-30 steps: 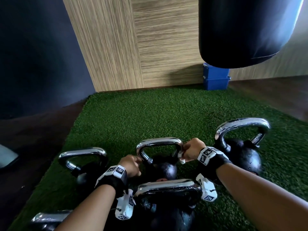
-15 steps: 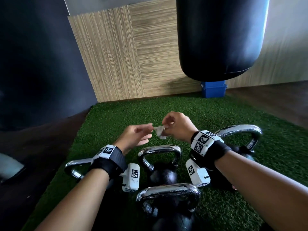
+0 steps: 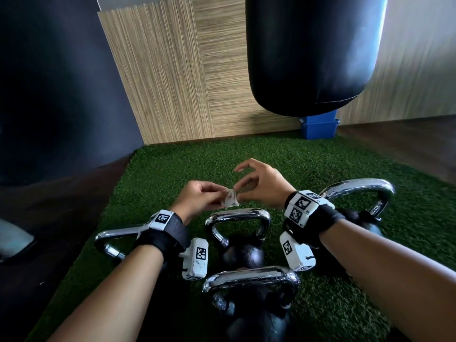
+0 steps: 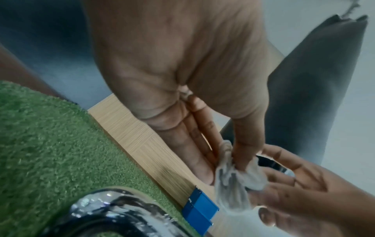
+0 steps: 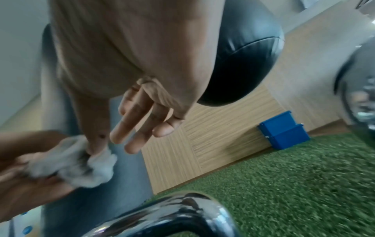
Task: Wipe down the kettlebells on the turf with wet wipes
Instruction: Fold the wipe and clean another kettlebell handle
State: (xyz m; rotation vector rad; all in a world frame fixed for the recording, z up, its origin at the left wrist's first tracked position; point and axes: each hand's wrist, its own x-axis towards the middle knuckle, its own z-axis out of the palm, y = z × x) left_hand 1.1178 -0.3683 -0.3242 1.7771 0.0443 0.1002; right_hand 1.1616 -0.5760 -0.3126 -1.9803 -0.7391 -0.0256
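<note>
Wipe [image 3: 230, 201] held up between both hands, being reworked between passes.

Left hand [image 3: 198, 197] pinches the crumpled wipe between thumb and fingertips; right hand [image 3: 259, 186] nips its other side with thumb and forefinger, the remaining fingers [image 5: 131, 128] spread loose. Both hover above the turf [image 3: 172, 169], just over the middle kettlebell [image 3: 240, 239]. Three more kettlebells stand close by: one left [image 3: 111, 243], one right [image 3: 362, 206], one nearest [image 3: 251, 299]. A punch bag [image 3: 308, 53] hangs beyond, with a blue box [image 3: 319, 125] by the far wall. My reading: the wipe is being unfolded or turned to a fresh face. Next it needs spreading flat, settling into one hand, then pressing onto a handle or bell; which one I cannot tell.
</note>
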